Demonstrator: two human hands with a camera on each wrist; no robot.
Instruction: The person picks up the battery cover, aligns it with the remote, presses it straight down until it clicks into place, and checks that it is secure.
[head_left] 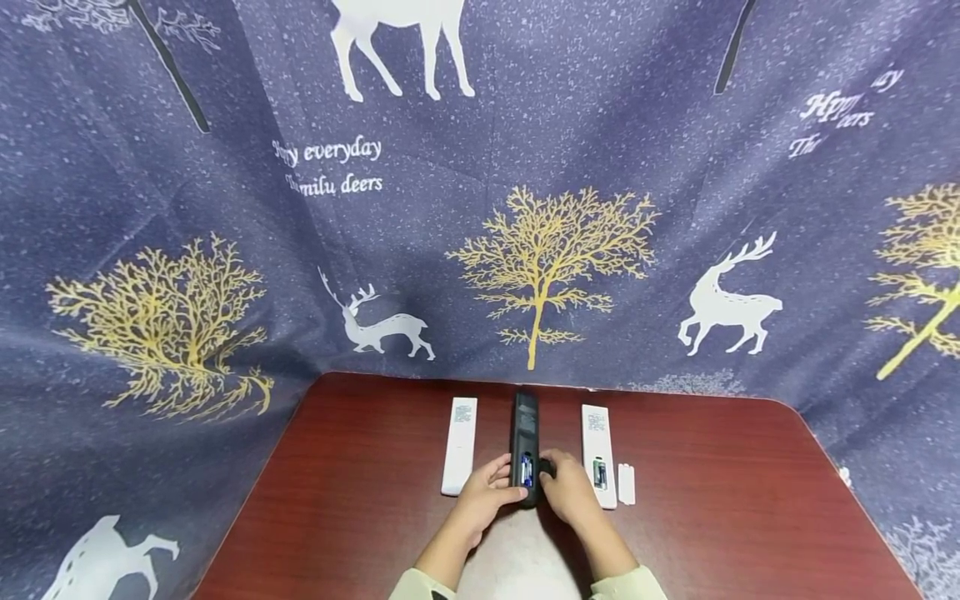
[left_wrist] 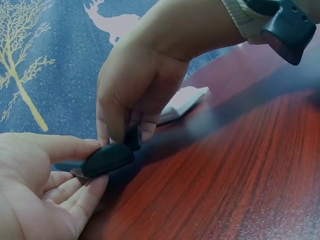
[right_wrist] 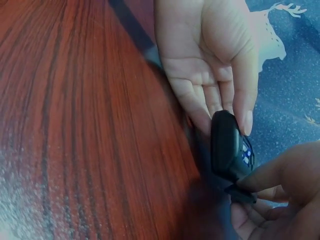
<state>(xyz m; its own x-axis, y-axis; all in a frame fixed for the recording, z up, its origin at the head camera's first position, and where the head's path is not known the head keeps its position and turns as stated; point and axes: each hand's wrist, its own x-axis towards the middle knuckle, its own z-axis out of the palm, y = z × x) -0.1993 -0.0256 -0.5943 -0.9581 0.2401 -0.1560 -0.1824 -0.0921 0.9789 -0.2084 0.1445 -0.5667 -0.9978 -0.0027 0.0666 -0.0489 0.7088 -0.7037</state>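
Note:
A black remote control (head_left: 527,423) lies back side up in the middle of the table, its battery compartment uncovered. Blue batteries (head_left: 527,472) sit inside that compartment. My left hand (head_left: 478,502) grips the near end of the remote from the left, thumb on one edge and fingers on the other. Just right of it, my right hand (head_left: 567,490) pinches a small black battery cover (head_left: 548,467). In the right wrist view the cover (right_wrist: 242,193) is close beside the remote's end (right_wrist: 226,142); whether they touch I cannot tell.
A white remote (head_left: 459,446) lies to the left. Another white remote (head_left: 597,429) at the right has its compartment uncovered, with batteries (head_left: 600,474) showing. Beside it is a small white two-part piece (head_left: 626,484). A patterned blue cloth (head_left: 480,250) hangs behind the red-brown table (head_left: 360,467).

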